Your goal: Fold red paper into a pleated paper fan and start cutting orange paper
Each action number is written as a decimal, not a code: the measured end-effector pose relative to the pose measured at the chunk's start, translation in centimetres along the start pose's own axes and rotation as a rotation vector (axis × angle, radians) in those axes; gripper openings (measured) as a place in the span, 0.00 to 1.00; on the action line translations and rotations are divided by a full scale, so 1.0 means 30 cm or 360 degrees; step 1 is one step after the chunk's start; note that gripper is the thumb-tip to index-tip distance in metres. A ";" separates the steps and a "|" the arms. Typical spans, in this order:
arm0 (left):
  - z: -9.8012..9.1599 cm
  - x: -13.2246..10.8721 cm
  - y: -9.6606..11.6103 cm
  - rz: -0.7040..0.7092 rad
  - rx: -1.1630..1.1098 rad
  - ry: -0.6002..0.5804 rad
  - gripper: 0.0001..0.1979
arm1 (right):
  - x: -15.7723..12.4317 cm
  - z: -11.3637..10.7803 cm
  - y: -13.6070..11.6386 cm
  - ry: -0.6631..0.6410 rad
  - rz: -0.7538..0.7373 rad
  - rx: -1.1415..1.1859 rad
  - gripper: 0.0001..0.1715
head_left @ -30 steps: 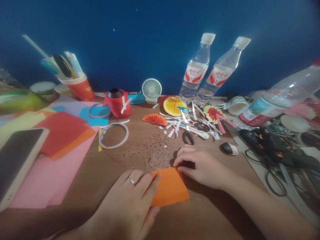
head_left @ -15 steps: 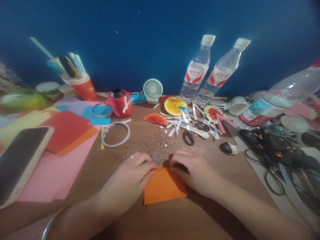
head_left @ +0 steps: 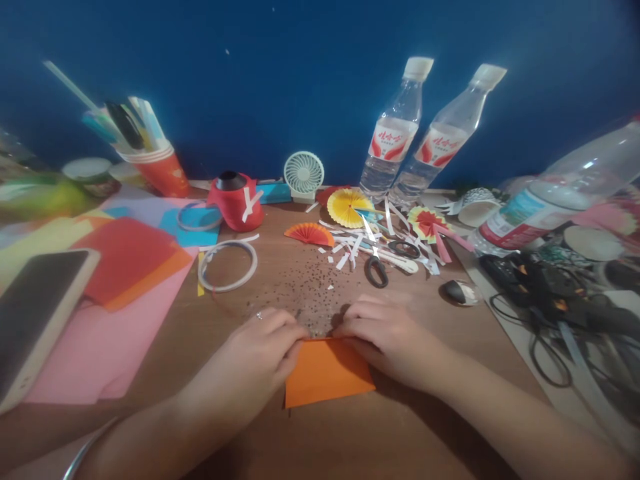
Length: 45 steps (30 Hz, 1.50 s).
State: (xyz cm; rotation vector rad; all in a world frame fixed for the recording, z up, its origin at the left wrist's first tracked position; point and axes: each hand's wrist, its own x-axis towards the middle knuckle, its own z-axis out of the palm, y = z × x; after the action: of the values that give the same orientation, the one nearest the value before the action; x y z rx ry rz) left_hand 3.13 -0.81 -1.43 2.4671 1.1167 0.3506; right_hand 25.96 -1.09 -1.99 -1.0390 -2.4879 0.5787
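Observation:
An orange sheet of paper (head_left: pixel 327 377) lies on the brown table in front of me, its far edge running between my hands. My left hand (head_left: pixel 267 347), with a ring on one finger, pinches the far left corner. At the far right corner my right hand (head_left: pixel 385 333) has its fingers closed on the same edge; the fingertips are partly hidden. Small dark specks (head_left: pixel 315 287) are scattered on the table beyond the paper. Farther off are a folded orange-red paper fan (head_left: pixel 309 233), a yellow pleated paper disc (head_left: pixel 347 208) and black-handled scissors (head_left: pixel 376 270) among white paper strips.
Left are a phone (head_left: pixel 43 307), stacked coloured paper (head_left: pixel 130 260), a roll of tape (head_left: pixel 250 273), a red container (head_left: pixel 240 207) and a cup of pens (head_left: pixel 160 175). A small fan (head_left: pixel 304 175) and bottles (head_left: pixel 393 143) stand behind. A mouse (head_left: pixel 459 292) and cables (head_left: pixel 530 340) lie right.
Both hands keep hold of the paper's far edge. My right hand's fingers have shifted slightly left along it, and the edge now looks straighter. The view has tilted a little.

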 end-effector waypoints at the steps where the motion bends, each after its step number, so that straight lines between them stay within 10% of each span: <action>1: -0.002 -0.001 -0.001 0.0010 0.0025 -0.0017 0.11 | 0.000 0.001 0.000 -0.0001 -0.0013 -0.0021 0.11; 20: -0.016 -0.034 0.015 0.0295 0.0575 -0.0226 0.13 | 0.013 -0.020 -0.031 -0.0112 -0.0183 -0.0565 0.10; 45: 0.022 -0.120 0.067 0.0404 0.1037 0.0132 0.19 | -0.012 -0.091 0.012 -0.0145 -0.0120 -0.0486 0.14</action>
State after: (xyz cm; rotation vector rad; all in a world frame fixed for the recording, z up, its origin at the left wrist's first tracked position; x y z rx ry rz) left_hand 2.39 -4.92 -1.31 3.2088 1.0723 0.1761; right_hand 27.74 -0.51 0.06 -1.0391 -2.7426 0.2317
